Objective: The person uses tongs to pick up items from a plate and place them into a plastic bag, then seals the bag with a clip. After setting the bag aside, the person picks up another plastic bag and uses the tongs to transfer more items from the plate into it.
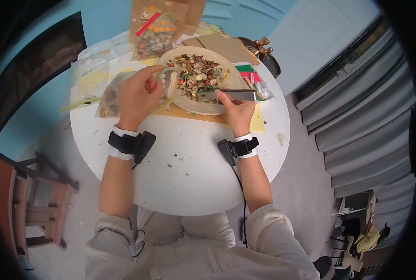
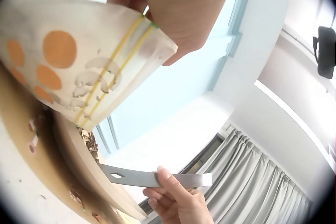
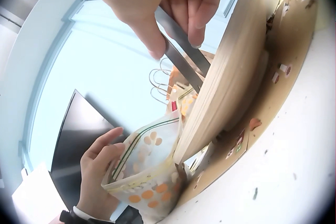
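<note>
My left hand (image 1: 141, 97) pinches the top edge of a clear zip bag (image 2: 79, 71) with orange dots. Pale pieces show through the bag, which stands beside the round plate (image 1: 236, 77) with its mouth spread. In my right hand (image 1: 240, 115) is a pair of flat metal tongs (image 1: 240, 94), held between thumb and fingers. The tips of the tongs (image 3: 184, 66) reach over the plate's rim, into a heap of mixed dried flakes (image 1: 201, 74) in brown, cream, orange and green. In the right wrist view, the rim hides the tips.
Behind the plate, another filled zip bag (image 1: 156, 39) with a red strip leans on a brown paper bag (image 1: 184, 16). A flat clear bag (image 1: 89, 81) lies at left. Small packets (image 1: 261, 88) sit at right. Specks dot the white round table (image 1: 189, 186).
</note>
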`<state>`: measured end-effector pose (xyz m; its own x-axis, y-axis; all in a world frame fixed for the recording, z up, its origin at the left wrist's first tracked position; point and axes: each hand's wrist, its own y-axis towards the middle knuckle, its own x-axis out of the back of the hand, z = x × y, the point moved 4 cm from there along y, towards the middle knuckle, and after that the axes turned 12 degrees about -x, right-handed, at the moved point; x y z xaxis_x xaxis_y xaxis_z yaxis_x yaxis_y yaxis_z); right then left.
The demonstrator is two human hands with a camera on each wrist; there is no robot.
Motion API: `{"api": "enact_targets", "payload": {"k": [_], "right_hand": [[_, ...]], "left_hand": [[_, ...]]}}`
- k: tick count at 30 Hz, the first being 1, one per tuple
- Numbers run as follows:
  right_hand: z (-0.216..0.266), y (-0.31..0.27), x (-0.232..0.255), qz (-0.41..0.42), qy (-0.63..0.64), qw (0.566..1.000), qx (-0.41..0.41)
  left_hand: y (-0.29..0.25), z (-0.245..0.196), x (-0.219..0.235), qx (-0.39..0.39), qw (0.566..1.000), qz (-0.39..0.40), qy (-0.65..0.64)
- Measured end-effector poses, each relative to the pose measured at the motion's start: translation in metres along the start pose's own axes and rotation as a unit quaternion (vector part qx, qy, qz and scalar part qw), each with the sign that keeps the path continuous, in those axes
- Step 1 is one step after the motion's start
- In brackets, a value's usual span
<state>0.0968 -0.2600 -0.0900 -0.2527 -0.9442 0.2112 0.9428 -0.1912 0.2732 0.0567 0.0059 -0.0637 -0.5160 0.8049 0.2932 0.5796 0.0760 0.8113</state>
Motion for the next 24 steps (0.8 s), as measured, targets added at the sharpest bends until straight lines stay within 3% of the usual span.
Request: {"api": "enact_targets", "payload": {"k": [4,11,16,20,24], "right_hand": [[0.001,0.005,0.003,-0.019,-0.039,0.999,-0.016],[0.036,0.013,0.000,0.000,0.054,0.999,0.000],[0.067,-0.006,-0.049,0.091,0.064,0.994,0.023],[0.063,-0.014,-0.097,0.145,0.055,0.986,0.056],[0.060,-0.009,-0.095,0.134,0.070,0.987,0.061]], "left_hand": [[-0.001,0.003,0.000,0.005,1.000,-0.007,-0.014],[0.000,0.005,0.003,0.021,1.000,-0.002,-0.012],[0.001,0.006,0.005,0.032,0.999,-0.024,-0.017],[0.001,0.007,0.006,0.043,0.999,-0.023,-0.021],[0.002,0.009,0.007,0.027,0.999,-0.028,-0.014]]}}
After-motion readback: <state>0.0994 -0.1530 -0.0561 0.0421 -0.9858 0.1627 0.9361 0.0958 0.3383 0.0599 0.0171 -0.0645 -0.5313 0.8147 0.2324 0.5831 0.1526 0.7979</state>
